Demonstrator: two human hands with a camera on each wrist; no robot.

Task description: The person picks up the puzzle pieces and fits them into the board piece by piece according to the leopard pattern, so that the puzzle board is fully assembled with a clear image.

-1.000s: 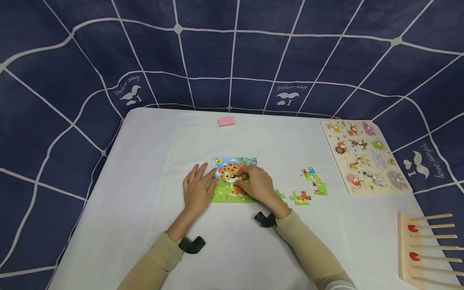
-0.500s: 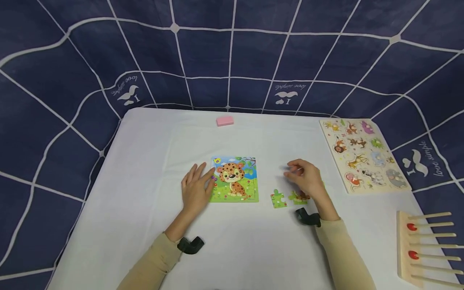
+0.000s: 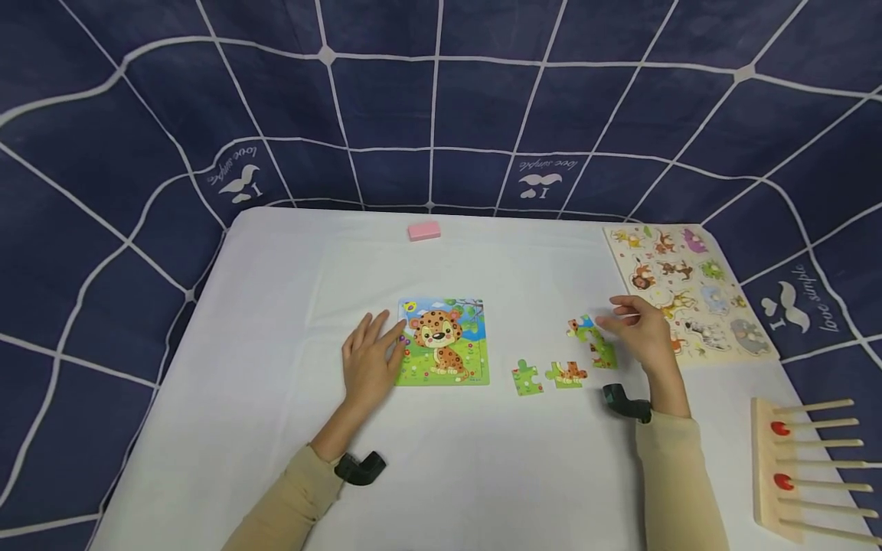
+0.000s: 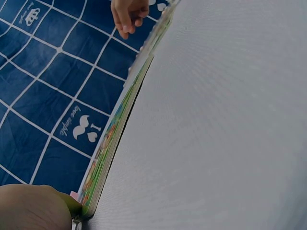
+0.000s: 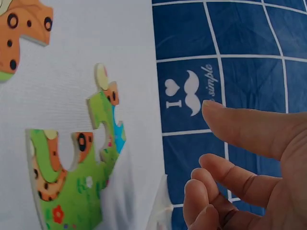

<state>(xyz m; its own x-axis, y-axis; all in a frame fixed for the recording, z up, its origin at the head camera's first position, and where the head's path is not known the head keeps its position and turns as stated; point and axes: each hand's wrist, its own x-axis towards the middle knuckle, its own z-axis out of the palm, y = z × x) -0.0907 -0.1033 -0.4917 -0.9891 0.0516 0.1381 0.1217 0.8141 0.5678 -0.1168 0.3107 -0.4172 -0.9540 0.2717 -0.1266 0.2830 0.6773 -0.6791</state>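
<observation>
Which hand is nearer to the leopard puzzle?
Left. The left hand is at the left edge of the leopard puzzle; the right hand is away to its right, near the loose pieces.

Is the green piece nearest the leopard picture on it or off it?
Off: that green piece lies on the white table, apart from the leopard picture.

The puzzle (image 3: 448,367) and loose pieces (image 5: 72,191) look like printed board, smooth on the face (the cut edges plain and matt). The rack (image 3: 763,474) and animal board (image 3: 726,346) look like smooth wood; worktop (image 3: 331,275), backdrop (image 3: 393,99) and sleeves (image 3: 682,474) show matt cloth, the backdrop lightly creased, and the wrist mounts (image 3: 361,469) look plastic.
</observation>
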